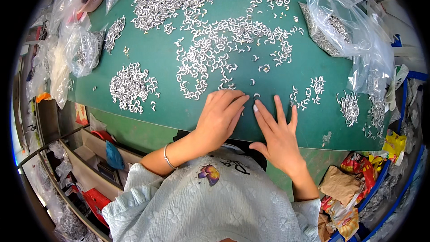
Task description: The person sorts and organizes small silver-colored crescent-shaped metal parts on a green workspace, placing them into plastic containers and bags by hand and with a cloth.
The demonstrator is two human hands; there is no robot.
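Observation:
Small silver crescent-shaped metal pieces lie scattered across the green tabletop. My left hand rests low over the table near its front edge, fingers bent and drawn together; anything within them is hidden. To its right, my right hand lies with fingers stretched and spread, holding nothing visible. A single crescent piece sits just beyond the right index fingertip, between the two hands. Close to the right hand's outer fingers is a small loose group of crescents.
A compact pile of crescents lies at left, a larger heap at the back. Clear plastic bags with pieces stand at left and right. Further clusters lie at right. An open drawer is below left.

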